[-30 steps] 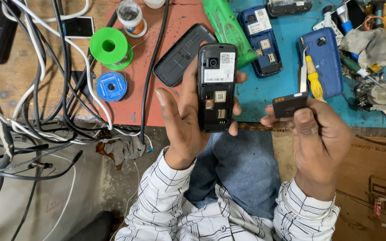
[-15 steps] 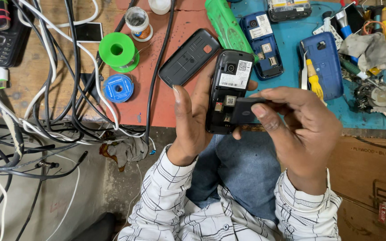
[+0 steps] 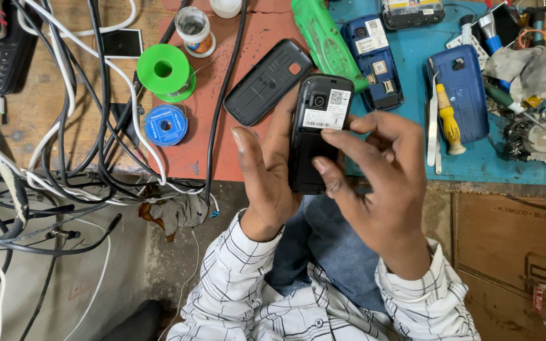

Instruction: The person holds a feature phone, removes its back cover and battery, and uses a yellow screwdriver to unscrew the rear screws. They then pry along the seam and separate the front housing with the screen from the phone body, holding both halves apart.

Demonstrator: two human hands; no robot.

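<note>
The phone [image 3: 316, 136] is a black handset with its back cover off, held upright over the near edge of the bench, rear side facing the camera (a white label sits beside the camera lens at its top). The left hand [image 3: 266, 180] cradles it from behind and from the left, thumb up along its left edge, fingers wrapped behind it. The right hand [image 3: 380, 183] comes in from the right, its fingers [image 3: 342, 142] curled and pressing flat on the phone's lower back, in the battery bay; whether a battery lies under them cannot be told.

Just left of the phone's top, a black back cover [image 3: 266, 82] lies tilted on the red mat [image 3: 222, 151]. A green lighter-like case [image 3: 327, 41] lies slanted just above the phone. On the blue mat [image 3: 412, 151] to the right lie an open blue phone [image 3: 374, 60], a blue back cover [image 3: 459, 91], tweezers [image 3: 432, 126] and a yellow-handled screwdriver [image 3: 448, 120]. Further left are a green spool [image 3: 164, 71], a blue spool [image 3: 165, 125] and a tangle of cables [image 3: 64, 158].
</note>
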